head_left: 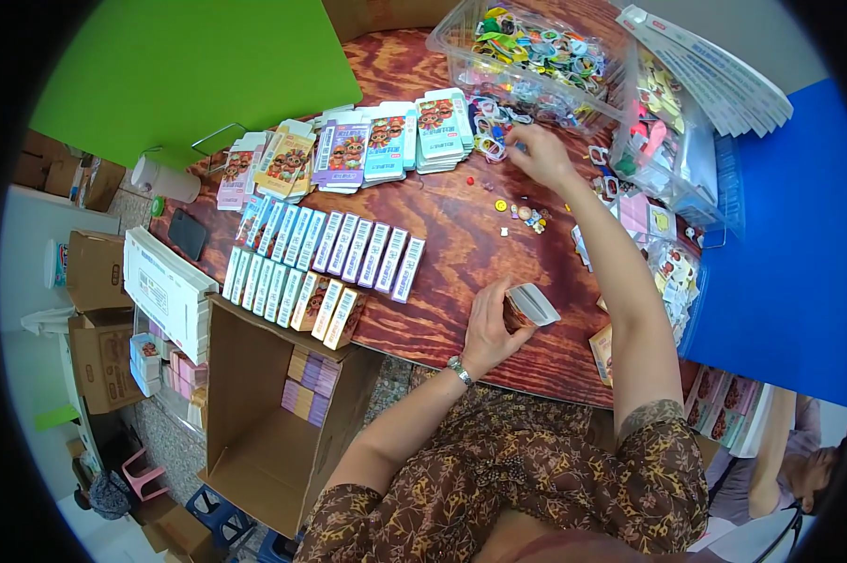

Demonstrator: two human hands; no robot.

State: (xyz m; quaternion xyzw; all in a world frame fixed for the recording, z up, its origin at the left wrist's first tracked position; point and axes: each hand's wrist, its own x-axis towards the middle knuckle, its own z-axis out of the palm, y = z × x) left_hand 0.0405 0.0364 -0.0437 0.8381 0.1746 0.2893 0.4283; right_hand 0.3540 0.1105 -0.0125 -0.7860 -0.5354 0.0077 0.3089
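My left hand [491, 330] is wrapped round a small carton [533, 302] near the table's front edge. Its top flap stands open, and the contents are hidden. Farther back, my right hand [541, 158] has its fingers drawn together at a heap of small colourful rings and trinkets [489, 129]; whatever they pinch is too small to make out. Between the hands lie a yellow round charm [501, 205], a small white piece [504, 231] and a cluster of tiny figures [530, 219].
Rows of filled cartons [348, 251] stand at the left, with stacks of flat cartons [386, 141] behind. A clear tub [451, 58] of trinkets sits at the back, another bin [630, 155] at right. An open cardboard box [240, 394] adjoins the table; a phone [188, 234] lies far left.
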